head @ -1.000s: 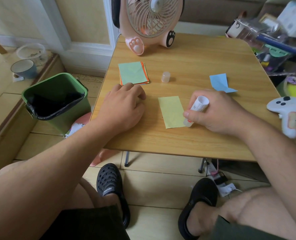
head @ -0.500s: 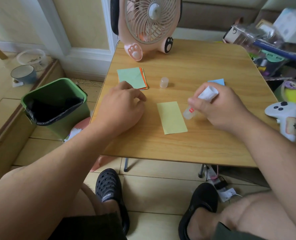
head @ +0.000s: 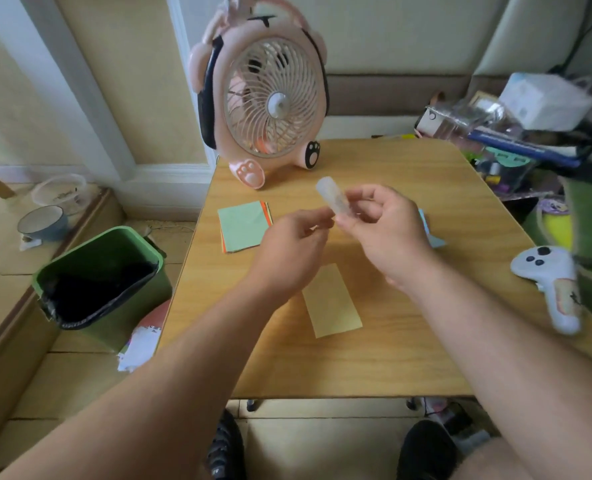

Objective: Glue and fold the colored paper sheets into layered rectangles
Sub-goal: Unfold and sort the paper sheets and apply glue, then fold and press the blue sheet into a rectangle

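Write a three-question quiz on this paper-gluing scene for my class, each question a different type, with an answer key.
1. True or false: the yellow paper lies flat on the table.
2. Which hand grips the glue stick? A left hand B right hand
3. What stands at the table's far edge?

Key:
1. True
2. B
3. The pink fan

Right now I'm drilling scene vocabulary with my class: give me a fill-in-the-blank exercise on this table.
1. The right hand holds the ____ stick above the table.
2. The fan is coloured ____.
3. The top sheet of the paper stack is ____.
4. The yellow sheet lies ____ on the table.

Missing: glue; pink; green; flat
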